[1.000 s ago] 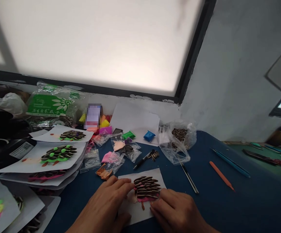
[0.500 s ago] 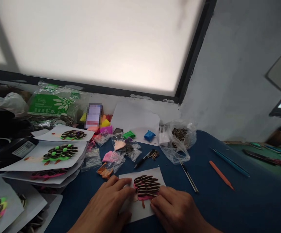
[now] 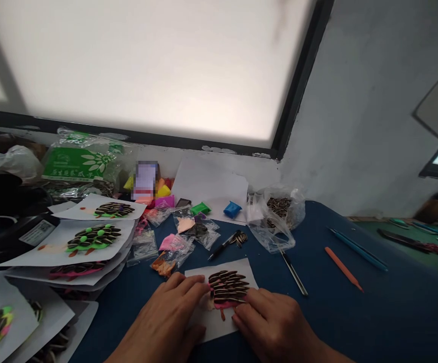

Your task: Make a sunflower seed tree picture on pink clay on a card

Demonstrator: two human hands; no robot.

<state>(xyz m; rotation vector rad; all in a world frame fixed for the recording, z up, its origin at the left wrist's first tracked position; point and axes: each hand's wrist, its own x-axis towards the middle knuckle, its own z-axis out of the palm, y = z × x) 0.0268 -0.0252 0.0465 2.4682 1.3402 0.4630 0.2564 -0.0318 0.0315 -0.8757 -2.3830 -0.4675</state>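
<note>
A hedgehog picture (image 3: 228,290), made of striped sunflower seeds stuck on pink clay with small brown feet, lies on a white sheet of paper (image 3: 219,330) in front of me. My left hand (image 3: 175,307) rests on the sheet's left side, thumb apart, its fingertips touching the hedgehog's pale head end, which they partly cover. At the lower right edge of the body, my right hand (image 3: 270,317) has its fingers bent and pressed together by a brown foot. Whatever lies between those fingertips is hidden.
On the left are stacked finished hedgehog sheets (image 3: 101,257). Behind lie clay packets (image 3: 173,244), a black pen (image 3: 224,245) beside loose seeds (image 3: 240,239), and a bag of seeds (image 3: 279,212). To the right are another pen (image 3: 293,275), an orange tool (image 3: 343,269) and blue tweezers (image 3: 357,248).
Very little differs. The right hand's fingers have shifted slightly at the hedgehog's lower right edge, while the left hand stays in place. The view has moved a touch.
</note>
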